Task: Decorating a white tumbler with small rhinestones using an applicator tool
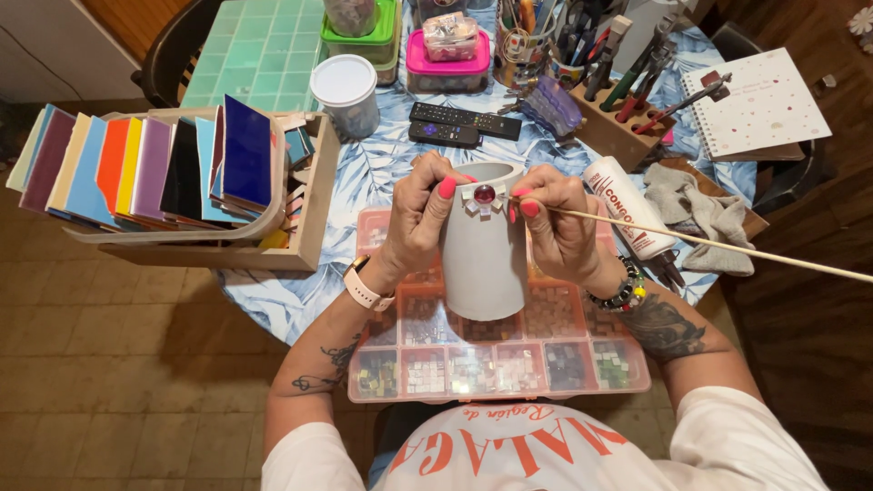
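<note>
A pink compartment box (498,364) of small mosaic pieces is seen nearest, on the desk (382,173). Above it a grey cylindrical vase (484,264) is held upright between both hands. The grip of the left hand (420,223) is closed on the vase side. By the right hand (562,227) the vase and a thin wooden stick (727,245) are clamped. A red gem (485,194) with white pieces is placed near the rim. Farther, two remote controls (459,123) are lying.
</note>
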